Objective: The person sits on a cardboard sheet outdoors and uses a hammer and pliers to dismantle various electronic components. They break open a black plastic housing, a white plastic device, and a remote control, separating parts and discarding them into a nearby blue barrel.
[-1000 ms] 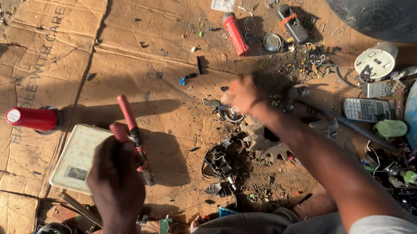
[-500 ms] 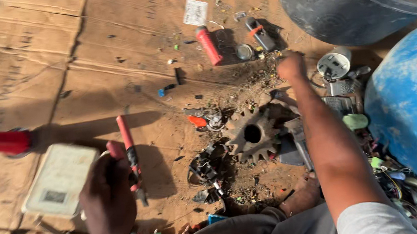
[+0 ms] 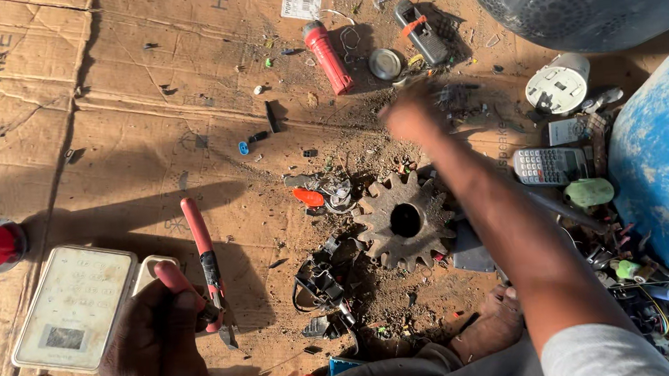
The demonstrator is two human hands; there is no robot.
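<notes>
Clenching red-handled pliers (image 3: 202, 264) in my left grip (image 3: 157, 346), I stretch my blurred right grip (image 3: 412, 116), closure unclear, toward small scraps (image 3: 454, 97); best reach slowly past the rusty gear (image 3: 405, 220).

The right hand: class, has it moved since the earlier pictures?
Yes. The right hand has reached forward, from beside the rusty gear to past it, towards the red cylinder.

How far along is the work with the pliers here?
Done: broken black and orange bits lie beside the gear. In hand: the left hand grips red pliers; the right hand, blurred, reaches over small scraps. Left: the calculator and white panel look whole.
</notes>
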